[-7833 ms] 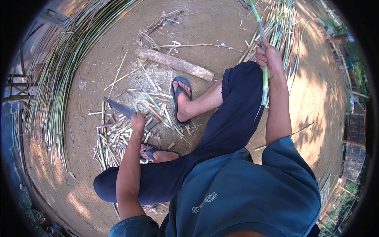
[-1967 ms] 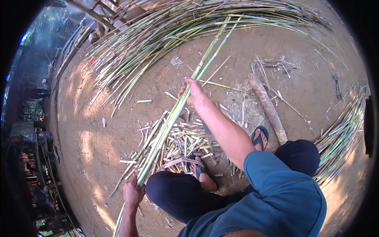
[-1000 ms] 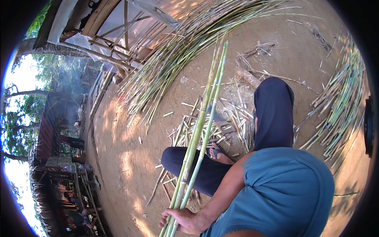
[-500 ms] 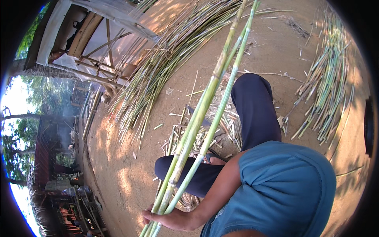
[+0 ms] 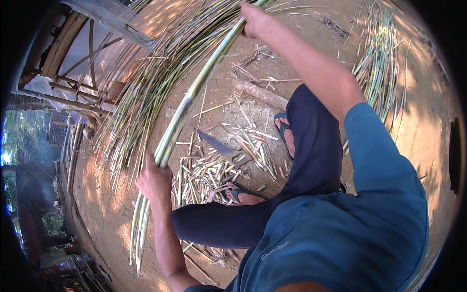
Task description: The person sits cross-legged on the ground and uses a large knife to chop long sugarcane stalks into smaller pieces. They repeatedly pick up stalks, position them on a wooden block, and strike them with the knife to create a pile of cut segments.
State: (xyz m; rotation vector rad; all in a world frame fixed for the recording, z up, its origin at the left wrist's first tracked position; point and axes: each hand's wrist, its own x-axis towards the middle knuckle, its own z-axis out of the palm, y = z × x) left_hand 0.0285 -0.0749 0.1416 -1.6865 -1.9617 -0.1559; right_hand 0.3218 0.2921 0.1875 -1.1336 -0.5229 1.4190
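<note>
A small bundle of long, jointed green canes [image 5: 181, 115] slants across the view in front of me, from the lower left to the top. My left hand [image 5: 155, 182] is closed round it toward its lower end, where several cut ends fan out below the fist. Farther up, my right hand [image 5: 253, 20] grips the same bundle with the arm stretched out. The upper end runs out of view. On the ground beyond my bent knee, a hand saw [image 5: 216, 144] rests on a pile of short cut cane pieces [image 5: 214, 173].
A large heap of long canes [image 5: 160, 73] lies at the far left beside a wooden frame with plastic sheeting [image 5: 109, 22]. Another cane pile [image 5: 377, 63] lies at the right. A short log [image 5: 260, 93] is on the dirt near my sandalled feet [image 5: 284, 131].
My right hand has come into view and taken hold of the canes' upper part. My left hand has moved up and left; the bundle has swung left, away from my knees.
</note>
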